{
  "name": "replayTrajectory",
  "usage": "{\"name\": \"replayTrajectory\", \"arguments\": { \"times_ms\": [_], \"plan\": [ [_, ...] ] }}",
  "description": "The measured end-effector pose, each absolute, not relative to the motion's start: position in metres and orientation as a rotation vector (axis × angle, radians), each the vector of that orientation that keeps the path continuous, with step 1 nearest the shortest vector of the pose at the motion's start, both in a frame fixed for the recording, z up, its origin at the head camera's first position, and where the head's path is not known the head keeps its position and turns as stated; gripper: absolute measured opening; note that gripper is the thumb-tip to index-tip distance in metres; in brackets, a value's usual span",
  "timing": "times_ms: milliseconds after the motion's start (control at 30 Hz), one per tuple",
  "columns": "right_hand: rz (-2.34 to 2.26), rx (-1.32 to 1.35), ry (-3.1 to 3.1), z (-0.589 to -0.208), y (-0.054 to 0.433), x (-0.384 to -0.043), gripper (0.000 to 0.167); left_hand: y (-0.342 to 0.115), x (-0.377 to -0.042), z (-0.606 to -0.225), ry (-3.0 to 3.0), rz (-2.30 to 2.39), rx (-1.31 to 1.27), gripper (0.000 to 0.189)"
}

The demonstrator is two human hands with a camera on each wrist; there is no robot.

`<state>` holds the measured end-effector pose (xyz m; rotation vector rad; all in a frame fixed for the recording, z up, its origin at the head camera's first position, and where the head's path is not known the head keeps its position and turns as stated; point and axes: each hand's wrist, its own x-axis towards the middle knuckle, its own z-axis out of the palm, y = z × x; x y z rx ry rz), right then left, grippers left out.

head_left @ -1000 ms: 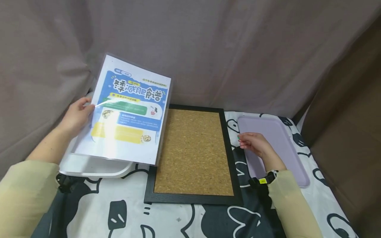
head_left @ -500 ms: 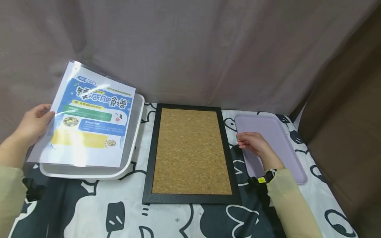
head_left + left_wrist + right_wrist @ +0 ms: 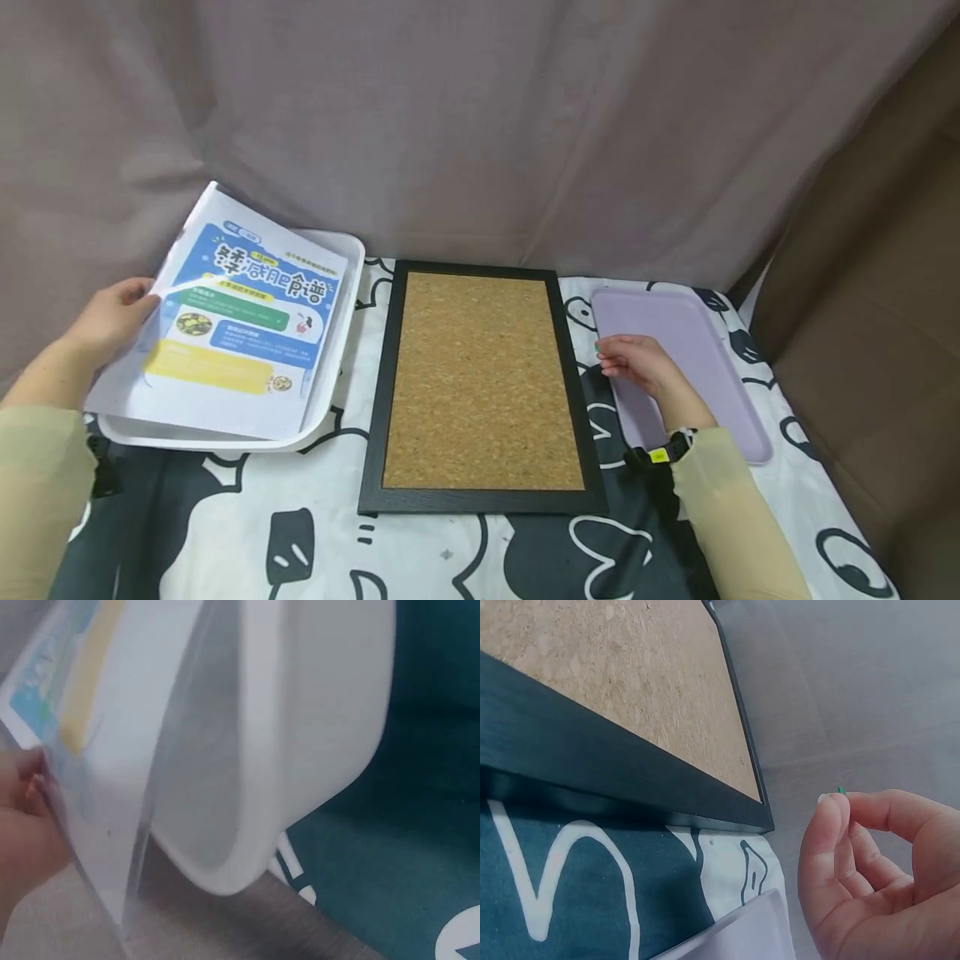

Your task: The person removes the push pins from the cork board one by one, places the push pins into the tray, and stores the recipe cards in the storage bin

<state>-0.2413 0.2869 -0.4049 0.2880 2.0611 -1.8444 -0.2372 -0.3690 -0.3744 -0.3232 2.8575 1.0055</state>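
Observation:
My left hand (image 3: 112, 321) pinches the left edge of a printed poster in a clear plastic sleeve (image 3: 243, 308), with blue, green and yellow panels on white. The poster tilts over a white plastic tub (image 3: 348, 250), covering most of its opening; the left wrist view has the sleeve's edge right beside the tub rim (image 3: 262, 735). My right hand (image 3: 645, 362) pinches a tiny green thing (image 3: 841, 790) between thumb and index finger; mostly hidden by the fingertips, its kind I cannot tell. That hand hovers over a lilac tray (image 3: 712, 383), just right of a black-framed cork board (image 3: 483, 383).
The cork board lies mid-table between the tub and the lilac tray. A black-and-white patterned cloth (image 3: 330, 492) covers the table. Grey-brown curtain (image 3: 480, 125) hangs behind the table, and a darker one (image 3: 862, 375) closes the right side.
My left hand has carried the poster left from the cork board's edge to above the tub, then lowered it slightly and shifted it a little right. The right hand has stayed nearly still.

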Motion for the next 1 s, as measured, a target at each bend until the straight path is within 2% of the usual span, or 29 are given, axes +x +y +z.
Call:
{"name": "replayTrajectory", "arguments": {
  "times_ms": [233,367,600,767,1000],
  "plan": [
    [-1.856,0.273,2.038,-0.407,0.287,-0.241,0.025,-0.357,-0.235,-0.381,2.966,0.735,-0.291,0.047],
    [-1.841,0.273,2.049,-0.407,0.287,-0.241,0.023,-0.346,-0.234,-0.381,2.998,0.642,-0.398,0.051],
    [-1.854,0.256,2.071,-0.400,0.292,-0.239,0.021,-0.335,-0.229,-0.380,3.024,0.618,-0.412,0.051],
    [-1.856,0.237,2.099,-0.398,0.298,-0.237,0.026,-0.326,-0.227,-0.377,3.023,0.745,-0.404,0.052],
    [-1.881,0.235,2.119,-0.397,0.314,-0.233,0.028,-0.286,-0.235,-0.372,3.056,1.101,-0.221,0.055]
  ]
}}
